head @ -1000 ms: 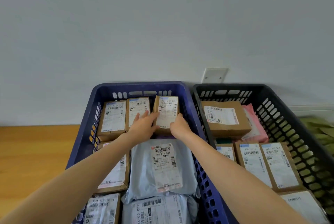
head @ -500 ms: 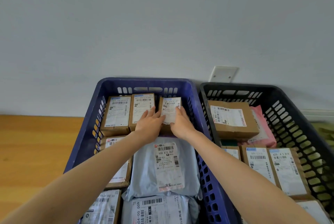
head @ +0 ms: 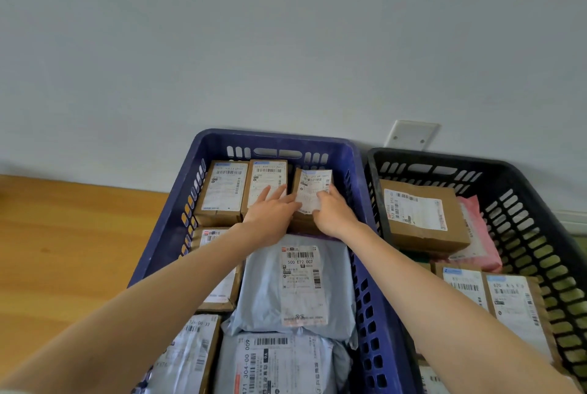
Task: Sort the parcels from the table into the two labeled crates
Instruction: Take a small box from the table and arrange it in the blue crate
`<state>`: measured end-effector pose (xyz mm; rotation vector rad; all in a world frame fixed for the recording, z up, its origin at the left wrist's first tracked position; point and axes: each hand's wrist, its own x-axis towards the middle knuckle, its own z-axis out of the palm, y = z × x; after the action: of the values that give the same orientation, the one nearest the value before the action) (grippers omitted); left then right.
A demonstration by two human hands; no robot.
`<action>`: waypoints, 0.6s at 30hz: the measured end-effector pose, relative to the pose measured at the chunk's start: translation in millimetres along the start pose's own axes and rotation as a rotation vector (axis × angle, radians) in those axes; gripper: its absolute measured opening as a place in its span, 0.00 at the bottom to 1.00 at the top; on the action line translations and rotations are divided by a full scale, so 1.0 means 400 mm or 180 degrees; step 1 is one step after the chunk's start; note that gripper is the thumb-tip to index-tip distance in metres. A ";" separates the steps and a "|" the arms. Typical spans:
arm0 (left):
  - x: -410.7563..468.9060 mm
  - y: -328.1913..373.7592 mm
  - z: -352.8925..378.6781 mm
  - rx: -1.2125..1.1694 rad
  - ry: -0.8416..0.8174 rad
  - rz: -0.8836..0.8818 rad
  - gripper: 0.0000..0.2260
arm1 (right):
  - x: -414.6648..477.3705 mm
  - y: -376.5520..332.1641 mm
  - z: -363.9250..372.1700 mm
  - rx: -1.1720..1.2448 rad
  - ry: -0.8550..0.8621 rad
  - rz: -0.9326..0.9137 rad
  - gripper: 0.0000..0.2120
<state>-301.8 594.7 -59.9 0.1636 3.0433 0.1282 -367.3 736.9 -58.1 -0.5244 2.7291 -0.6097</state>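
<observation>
A small brown box with a white label [head: 313, 185] stands tilted at the right end of the back row in the blue crate [head: 273, 139]. My left hand [head: 270, 214] lies flat with straight fingers on the neighbouring middle box [head: 265, 176], its thumb side touching the small box's left edge. My right hand [head: 333, 212] holds the small box's near right side, fingers curled over its edge. The black crate [head: 444, 161] stands to the right, touching the blue one.
The blue crate also holds a third brown box [head: 222, 190] at back left, grey mailer bags [head: 298, 285] in the middle and front, and more boxes along its left side. Inside the black crate are a large brown box [head: 422, 215], a pink bag [head: 476, 234] and several labelled boxes. Wooden floor [head: 79, 250] lies left.
Both hands have pushed the small box farther back and down into the gap at the blue crate's back right. The left fingers have spread over the middle box.
</observation>
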 end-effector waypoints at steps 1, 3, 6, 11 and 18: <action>-0.009 -0.005 -0.011 -0.0026 0.0063 -0.0016 0.23 | -0.005 -0.008 -0.006 -0.0052 0.0038 -0.0007 0.26; -0.036 -0.020 -0.037 -0.0062 0.0167 -0.0048 0.23 | -0.025 -0.033 -0.014 -0.0038 0.0149 -0.0006 0.25; -0.085 -0.054 -0.076 -0.0087 0.0299 -0.0080 0.23 | -0.058 -0.089 -0.021 0.0107 0.0341 -0.0159 0.24; -0.209 -0.152 -0.148 -0.0161 0.0624 -0.0272 0.24 | -0.111 -0.239 0.006 0.0470 0.0624 -0.0397 0.23; -0.461 -0.363 -0.198 -0.0217 0.0788 -0.0566 0.21 | -0.190 -0.504 0.126 0.0606 0.0514 -0.0706 0.22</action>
<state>-141.9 424.0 21.9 -0.1382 3.2733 0.2565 -224.6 580.3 5.5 -0.7657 2.7405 -0.9964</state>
